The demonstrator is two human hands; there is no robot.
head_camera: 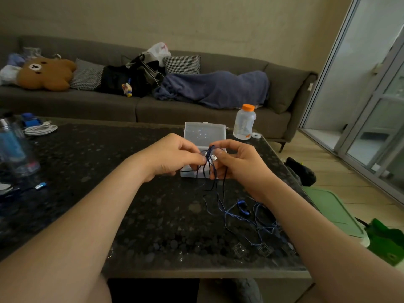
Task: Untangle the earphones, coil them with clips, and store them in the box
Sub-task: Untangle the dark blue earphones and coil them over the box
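At table centre: the left hand [175, 156] and right hand [238, 162] meet just in front of the box [204, 132], raised off the table [164, 226].
Grip: both hands pinch the earphones [215, 171] at a knot of blue cord, thumb and forefinger closed on it. A small pale piece sits by the right thumb; whether it is a clip cannot be told.
Earphones: the bundle is held between the hands and loose strands hang to the table. The earbuds [243, 207] lie among slack loops beside the right forearm.
Done: the box stands open with its lid up; nothing shows inside, though the hands hide part of its base.
Left: judged early, with untangling in hand and coiling, clipping and storing not yet done.
Edges: the slack loops run close to the table's right edge, so a sideways pull may drag them over.
Open room: bare tabletop between the forearms. The bottle [244, 122] stands just right of the box, and the white cable [40, 129] lies well apart at far left.
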